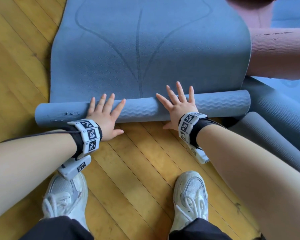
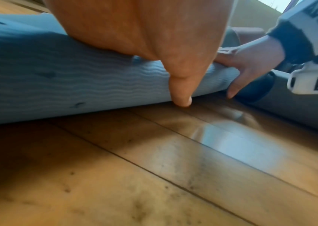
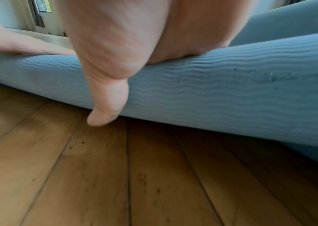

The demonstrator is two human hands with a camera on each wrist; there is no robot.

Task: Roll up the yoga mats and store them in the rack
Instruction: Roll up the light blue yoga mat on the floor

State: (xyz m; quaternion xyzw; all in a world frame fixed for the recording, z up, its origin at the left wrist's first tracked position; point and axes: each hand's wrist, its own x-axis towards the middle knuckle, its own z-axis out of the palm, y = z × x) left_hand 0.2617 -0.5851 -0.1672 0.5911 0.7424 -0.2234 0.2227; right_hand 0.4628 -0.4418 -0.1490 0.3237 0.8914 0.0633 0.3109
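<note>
Rolling the blue mat [image 1: 145, 49] is the step in hand: its near end is already wound into a thin roll [image 1: 142, 110] lying on the wooden floor [image 1: 137, 161], with the rest spread flat beyond the roll. The left hand [image 1: 105, 115] and right hand [image 1: 179, 105] both press flat on top of the roll, fingers [image 1: 112, 99] straight and spread, gripping nothing; each thumb hangs down the roll's near side toward the floor.

To do this well, I judge both palms should push away evenly so the roll's ends stay square with the mat's edges; the left end already juts past the flat part. Keep pressure firm for a tight coil. A pink mat [image 1: 280, 54] and a grey mat [image 1: 274, 139] lie right of the roll. No rack is in view.
</note>
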